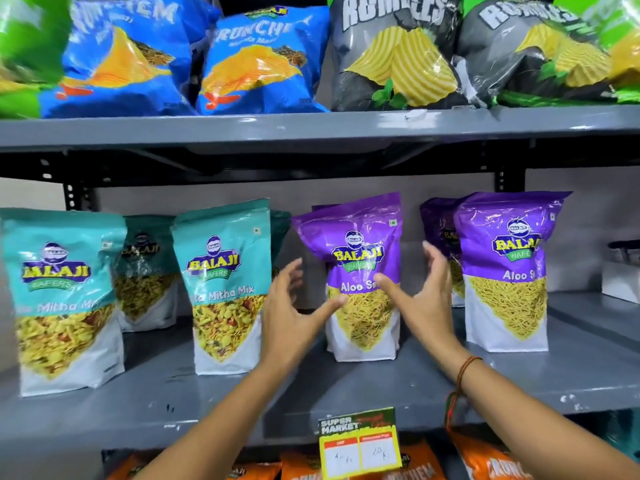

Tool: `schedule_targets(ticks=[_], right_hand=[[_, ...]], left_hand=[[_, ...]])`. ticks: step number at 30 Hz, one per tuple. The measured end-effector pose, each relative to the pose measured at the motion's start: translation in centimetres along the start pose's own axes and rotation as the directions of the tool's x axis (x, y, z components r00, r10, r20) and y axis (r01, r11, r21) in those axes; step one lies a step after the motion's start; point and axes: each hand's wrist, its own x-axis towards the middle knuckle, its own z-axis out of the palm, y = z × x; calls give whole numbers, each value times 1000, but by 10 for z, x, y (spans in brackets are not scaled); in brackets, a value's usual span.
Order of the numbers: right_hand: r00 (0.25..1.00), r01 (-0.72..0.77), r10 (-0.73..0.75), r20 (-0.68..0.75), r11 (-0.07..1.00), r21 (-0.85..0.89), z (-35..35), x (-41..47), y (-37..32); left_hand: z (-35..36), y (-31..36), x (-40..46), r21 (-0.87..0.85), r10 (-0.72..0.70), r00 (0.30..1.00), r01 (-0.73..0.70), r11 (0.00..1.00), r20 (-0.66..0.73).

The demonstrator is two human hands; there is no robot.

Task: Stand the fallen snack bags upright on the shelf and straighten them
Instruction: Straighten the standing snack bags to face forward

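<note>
A purple Aloo Sev bag [360, 244] stands upright in the middle of the grey middle shelf [381, 386]. My left hand [291, 317] hovers just left of it, fingers spread, thumb tip near its front. My right hand [422, 299] is at its right side, fingers spread, thumb across the bag's front. Neither hand grips it. Another purple bag [509, 268] stands to the right with one more [436, 230] behind it. Teal Mitha Mix bags [225, 278] [62, 292] stand to the left, and a further teal bag [145, 268] is set back between them.
The upper shelf [311, 128] carries blue crisp bags [256, 60], dark grey Rumbles bags [394, 53] and green bags [27, 46], leaning. A yellow price tag [360, 445] hangs on the shelf's front edge. Orange bags [485, 459] lie below. A white box [620, 282] sits far right.
</note>
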Motion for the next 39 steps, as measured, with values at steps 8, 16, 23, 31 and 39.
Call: schedule_targets(ticks=[8, 16, 23, 31, 39], right_hand=[[987, 52, -70, 142, 990, 128, 83, -43, -98], [765, -380, 325, 557, 925, -18, 158, -83, -69], [636, -423, 399, 661, 896, -135, 170, -101, -42], [680, -406, 376, 630, 908, -104, 183, -103, -32], [672, -440, 389, 630, 894, -83, 196, -102, -25]], left_hand=[[-134, 2, 37, 110, 190, 902, -160, 981, -387], [-185, -98, 29, 28, -320, 947, 319, 947, 29], [-175, -128, 16, -17, -465, 737, 542, 840, 491], [-177, -133, 18, 33, -438, 820, 459, 888, 368], [-177, -137, 20, 57, -434, 851, 437, 897, 297]])
